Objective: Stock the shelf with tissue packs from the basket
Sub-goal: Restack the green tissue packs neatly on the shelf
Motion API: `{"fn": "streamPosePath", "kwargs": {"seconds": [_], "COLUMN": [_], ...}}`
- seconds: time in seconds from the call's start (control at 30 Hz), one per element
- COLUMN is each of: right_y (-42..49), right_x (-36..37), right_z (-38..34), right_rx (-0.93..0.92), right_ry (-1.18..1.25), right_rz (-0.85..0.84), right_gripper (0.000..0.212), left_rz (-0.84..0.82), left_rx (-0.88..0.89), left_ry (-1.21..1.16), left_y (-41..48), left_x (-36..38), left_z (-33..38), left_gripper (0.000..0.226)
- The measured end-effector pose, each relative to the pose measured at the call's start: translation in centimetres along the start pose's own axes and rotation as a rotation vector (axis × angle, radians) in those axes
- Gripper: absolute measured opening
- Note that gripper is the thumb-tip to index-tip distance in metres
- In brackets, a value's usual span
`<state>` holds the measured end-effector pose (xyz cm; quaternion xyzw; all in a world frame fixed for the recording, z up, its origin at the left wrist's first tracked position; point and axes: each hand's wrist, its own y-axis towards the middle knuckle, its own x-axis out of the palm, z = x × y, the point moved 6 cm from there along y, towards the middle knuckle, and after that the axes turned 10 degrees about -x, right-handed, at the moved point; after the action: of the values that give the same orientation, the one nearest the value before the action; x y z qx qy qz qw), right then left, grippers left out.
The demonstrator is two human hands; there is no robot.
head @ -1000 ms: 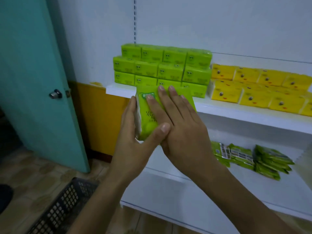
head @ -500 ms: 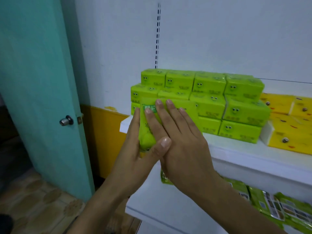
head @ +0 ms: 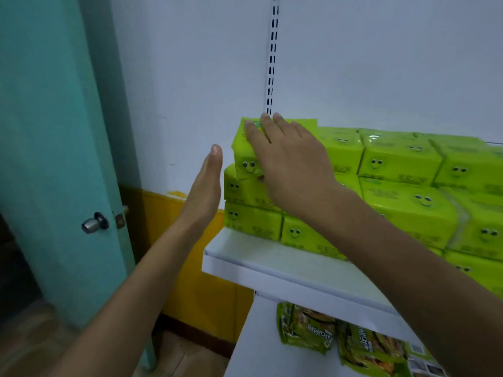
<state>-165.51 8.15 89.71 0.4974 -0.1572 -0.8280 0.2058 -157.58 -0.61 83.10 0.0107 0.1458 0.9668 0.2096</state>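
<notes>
Tissue pack (head: pixel 245 161) sits atop the green stack (head: pixel 394 164) at the left end of the shelf (head: pixel 258 257), near 12 o'clock. Right hand (head: pixel 291 161) presses it with straight fingers (head: pixel 257 134), likely squaring it flush. Left hand (head: pixel 204 191), at the pack's 9 o'clock, is flat, empty and just apart, probably guarding the edge.

Left forearm (head: pixel 130 281): bare, enters from the lower left, rises toward the upper right.
Left hand (head: pixel 205 186): upright, seen edge-on, palm facing right; fingers (head: pixel 215 156) straight and pressed together, tips up; holds nothing.
Right forearm (head: pixel 394 254): bare, enters from the lower right, runs up and to the left.
Right hand (head: pixel 288 159): back toward the camera, fingers straight, slightly spread, pointing up-left; thumb hidden.
Hands apart, the left lower.
</notes>
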Motion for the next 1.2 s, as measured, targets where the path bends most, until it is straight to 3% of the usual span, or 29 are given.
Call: {"fn": "streamPosePath", "kwargs": {"seconds": [0.07, 0.13, 0.37, 0.47, 0.53, 0.63, 0.83, 0.97, 1.13, 1.2], "right_y": [2.1, 3.5, 6.2, 6.2, 5.9, 5.8, 6.0, 5.0, -1.2, -4.7], "right_x": [2.1, 3.8, 5.9, 6.4, 6.3, 6.0, 5.0, 2.8, -2.2, -3.5], "right_z": [-0.1, -0.4, 0.1, 0.2, 0.2, -0.1, -0.1, 0.2, 0.6, 0.8], "right_rx": [0.001, 0.002, 0.216, 0.257, 0.289, 0.299, 0.24, 0.218, 0.26, 0.286], "right_ry": [0.032, 0.058, 0.069, 0.089, 0.077, 0.109, 0.104, 0.159, 0.193, 0.221], "right_rz": [-0.082, -0.131, 0.007, 0.024, 0.02, -0.021, -0.083, -0.08, -0.02, -0.053], "right_gripper": [0.087, 0.092, 0.082, 0.08, 0.079, 0.077, 0.085, 0.107, 0.112, 0.108], "left_rz": [-0.09, -0.168, -0.422, -0.445, -0.414, -0.36, -0.23, -0.009, 0.206, 0.258], "left_rx": [-0.016, -0.048, -0.143, -0.157, -0.149, -0.135, -0.069, 0.072, 0.308, 0.305], "left_ry": [-0.055, -0.098, -0.44, -0.441, -0.405, -0.374, -0.198, -0.017, 0.216, 0.246], "left_y": [2.2, 4.7, 8.6, 9.6, 9.9, 9.2, 8.6, 7.1, 3.5, 3.0], "left_x": [0.7, 1.1, 2.5, 2.7, 2.5, 2.4, 0.5, -1.4, -1.2, -1.0], "left_z": [-0.4, -1.4, -3.8, -4.6, -4.8, -4.3, -1.9, 0.3, 3.2, 3.5], "left_gripper": [0.046, 0.048, 0.062, 0.071, 0.067, 0.042, 0.027, 0.05, 0.05, 0.045]}}
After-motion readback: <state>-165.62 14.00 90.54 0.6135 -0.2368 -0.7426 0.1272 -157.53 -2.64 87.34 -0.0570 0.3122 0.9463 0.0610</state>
